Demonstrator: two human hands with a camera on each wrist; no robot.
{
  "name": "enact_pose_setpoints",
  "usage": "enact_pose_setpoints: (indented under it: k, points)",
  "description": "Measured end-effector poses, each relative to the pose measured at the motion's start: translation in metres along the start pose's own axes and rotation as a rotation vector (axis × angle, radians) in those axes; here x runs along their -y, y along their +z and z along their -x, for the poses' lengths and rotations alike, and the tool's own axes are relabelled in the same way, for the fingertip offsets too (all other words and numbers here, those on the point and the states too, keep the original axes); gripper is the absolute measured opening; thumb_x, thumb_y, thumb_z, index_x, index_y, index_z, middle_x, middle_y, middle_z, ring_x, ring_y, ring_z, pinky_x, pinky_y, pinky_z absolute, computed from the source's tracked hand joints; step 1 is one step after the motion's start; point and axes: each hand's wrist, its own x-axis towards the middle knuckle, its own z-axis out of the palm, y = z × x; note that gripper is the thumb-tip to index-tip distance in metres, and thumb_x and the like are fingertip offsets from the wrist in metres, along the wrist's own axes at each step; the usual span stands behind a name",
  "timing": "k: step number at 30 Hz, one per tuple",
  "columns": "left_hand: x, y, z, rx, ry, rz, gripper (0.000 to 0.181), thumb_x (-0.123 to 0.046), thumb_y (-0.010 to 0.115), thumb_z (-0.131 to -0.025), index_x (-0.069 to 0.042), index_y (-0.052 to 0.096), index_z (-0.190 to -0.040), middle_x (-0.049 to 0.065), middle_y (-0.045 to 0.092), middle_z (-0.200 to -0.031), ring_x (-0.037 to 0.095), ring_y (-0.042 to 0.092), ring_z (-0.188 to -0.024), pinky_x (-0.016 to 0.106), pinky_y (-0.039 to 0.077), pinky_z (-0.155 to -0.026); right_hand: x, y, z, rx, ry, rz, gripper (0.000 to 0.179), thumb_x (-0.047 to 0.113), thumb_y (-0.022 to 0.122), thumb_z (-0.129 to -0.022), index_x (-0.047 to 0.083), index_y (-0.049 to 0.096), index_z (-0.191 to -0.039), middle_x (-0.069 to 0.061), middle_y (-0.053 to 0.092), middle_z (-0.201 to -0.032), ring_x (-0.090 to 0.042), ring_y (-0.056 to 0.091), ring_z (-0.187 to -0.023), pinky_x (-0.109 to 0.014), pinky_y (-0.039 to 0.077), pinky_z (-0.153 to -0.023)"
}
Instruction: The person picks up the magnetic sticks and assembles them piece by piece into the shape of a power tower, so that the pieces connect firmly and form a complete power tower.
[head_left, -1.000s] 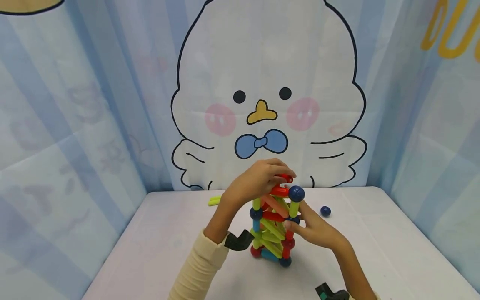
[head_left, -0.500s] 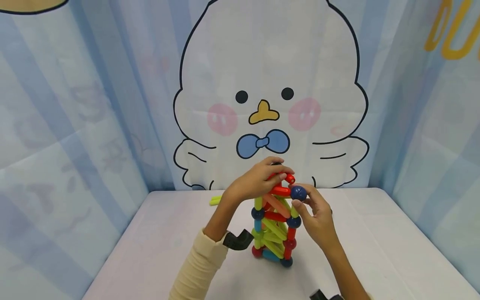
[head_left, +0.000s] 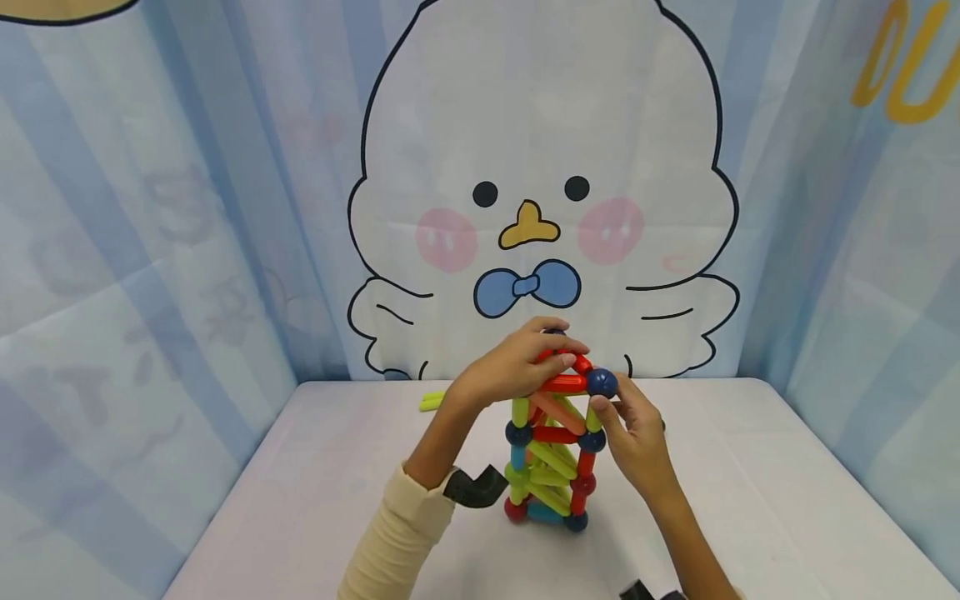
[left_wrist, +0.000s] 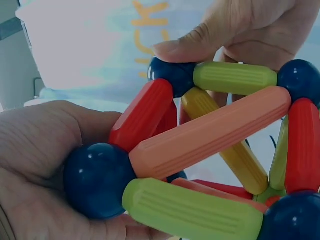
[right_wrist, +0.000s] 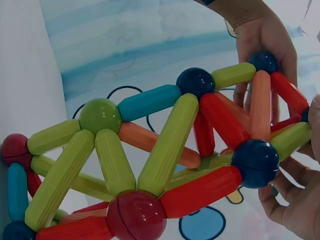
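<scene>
A tower of magnetic building sticks and balls point(head_left: 555, 433) stands upright on the table, with red, lime, blue and orange sticks between the balls. My left hand point(head_left: 517, 360) curls over its top from the left, gripping the upper frame; in the left wrist view the palm cups a dark blue ball point(left_wrist: 97, 180). At the top right corner, my right hand point(head_left: 639, 433) holds another dark blue ball point(head_left: 602, 382), its thumb on the near side and fingers behind. That ball joins a red stick point(head_left: 564, 383) and a short red stick point(head_left: 582, 364) at the top.
Lime sticks point(head_left: 431, 402) lie on the white table point(head_left: 360, 483) behind the left forearm. A loose dark ball barely shows behind the right hand. A curtain point(head_left: 525, 125) with a cartoon bird hangs right behind the table.
My right hand has risen from the tower's middle to the top corner ball. The short red stick's free end now meets that ball. My left hand stays on top.
</scene>
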Motion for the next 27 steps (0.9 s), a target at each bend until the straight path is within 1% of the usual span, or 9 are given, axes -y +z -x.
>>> enact_pose_setpoints:
  k: [5, 8, 10, 12, 15, 18, 22, 24, 27]
  points:
    - [-0.004, 0.000, -0.007, -0.035, -0.084, 0.034, 0.028, -0.021, 0.061, -0.097, -0.013, 0.069, -0.122, 0.011, 0.047, -0.139, 0.023, 0.042, -0.131, 0.039, 0.049, -0.098, 0.001, -0.001, 0.000, 0.025, 0.021, 0.002, 0.027, 0.004, 0.054, -0.098, -0.001, 0.058, -0.124, -0.012, 0.062, -0.111, 0.001, 0.053, -0.095, -0.008, 0.049, -0.083]
    - [-0.002, 0.000, -0.010, -0.042, -0.108, 0.044, 0.027, -0.024, 0.059, -0.098, -0.014, 0.069, -0.121, 0.010, 0.048, -0.138, 0.022, 0.041, -0.130, 0.039, 0.049, -0.098, 0.000, 0.000, 0.000, 0.039, 0.032, 0.005, 0.029, 0.006, 0.053, -0.099, 0.000, 0.057, -0.127, -0.012, 0.062, -0.114, 0.000, 0.053, -0.097, -0.008, 0.048, -0.083]
    - [0.002, 0.000, -0.009, -0.053, -0.123, 0.100, 0.030, -0.028, 0.055, -0.100, -0.015, 0.067, -0.124, 0.009, 0.049, -0.137, 0.022, 0.045, -0.127, 0.040, 0.049, -0.098, -0.001, 0.000, 0.000, 0.045, 0.028, 0.007, 0.029, 0.007, 0.053, -0.099, 0.001, 0.056, -0.127, -0.012, 0.062, -0.113, -0.001, 0.053, -0.097, -0.009, 0.049, -0.082]
    - [0.008, -0.001, -0.007, -0.063, -0.150, 0.199, 0.036, -0.035, 0.050, -0.101, -0.017, 0.064, -0.129, 0.006, 0.052, -0.137, 0.024, 0.047, -0.128, 0.044, 0.047, -0.102, -0.002, 0.000, -0.001, 0.051, 0.015, 0.013, 0.027, 0.008, 0.053, -0.099, 0.001, 0.056, -0.125, -0.007, 0.062, -0.108, -0.002, 0.053, -0.094, -0.009, 0.049, -0.082]
    - [0.022, -0.004, -0.003, -0.096, -0.189, 0.375, 0.043, -0.042, 0.043, -0.103, -0.018, 0.057, -0.135, 0.005, 0.054, -0.138, 0.026, 0.051, -0.128, 0.049, 0.046, -0.104, -0.005, 0.000, -0.003, 0.071, 0.001, 0.044, 0.026, 0.006, 0.056, -0.097, 0.002, 0.056, -0.122, -0.004, 0.061, -0.102, -0.002, 0.054, -0.091, -0.012, 0.051, -0.082]
    - [0.038, -0.006, 0.002, -0.132, -0.217, 0.477, 0.046, -0.042, 0.038, -0.105, -0.015, 0.053, -0.138, 0.008, 0.056, -0.139, 0.029, 0.054, -0.128, 0.051, 0.046, -0.104, -0.006, -0.001, -0.003, 0.121, 0.036, 0.102, 0.031, 0.008, 0.061, -0.094, 0.004, 0.055, -0.124, -0.003, 0.063, -0.105, -0.004, 0.056, -0.096, -0.017, 0.052, -0.082]
    - [0.062, -0.003, 0.012, -0.186, -0.268, 0.495, 0.045, -0.039, 0.038, -0.105, -0.009, 0.053, -0.135, 0.015, 0.062, -0.129, 0.030, 0.062, -0.117, 0.047, 0.050, -0.099, -0.007, -0.004, -0.002, 0.215, 0.126, 0.156, 0.043, 0.017, 0.067, -0.092, 0.009, 0.052, -0.131, -0.006, 0.066, -0.112, -0.014, 0.059, -0.105, -0.029, 0.054, -0.084]
    - [0.077, -0.001, 0.019, -0.212, -0.308, 0.471, 0.041, -0.036, 0.041, -0.105, -0.008, 0.056, -0.131, 0.017, 0.064, -0.123, 0.030, 0.065, -0.111, 0.046, 0.051, -0.097, -0.008, -0.005, -0.002, 0.254, 0.155, 0.153, 0.047, 0.020, 0.067, -0.091, 0.008, 0.050, -0.133, -0.010, 0.065, -0.116, -0.023, 0.060, -0.108, -0.037, 0.055, -0.085]
    - [0.105, 0.006, 0.033, -0.245, -0.387, 0.421, 0.034, -0.029, 0.045, -0.105, -0.005, 0.060, -0.124, 0.019, 0.066, -0.116, 0.030, 0.067, -0.105, 0.045, 0.053, -0.093, -0.008, -0.006, -0.001, 0.308, 0.189, 0.133, 0.051, 0.022, 0.067, -0.092, 0.007, 0.047, -0.137, -0.015, 0.063, -0.123, -0.034, 0.060, -0.113, -0.049, 0.056, -0.086]
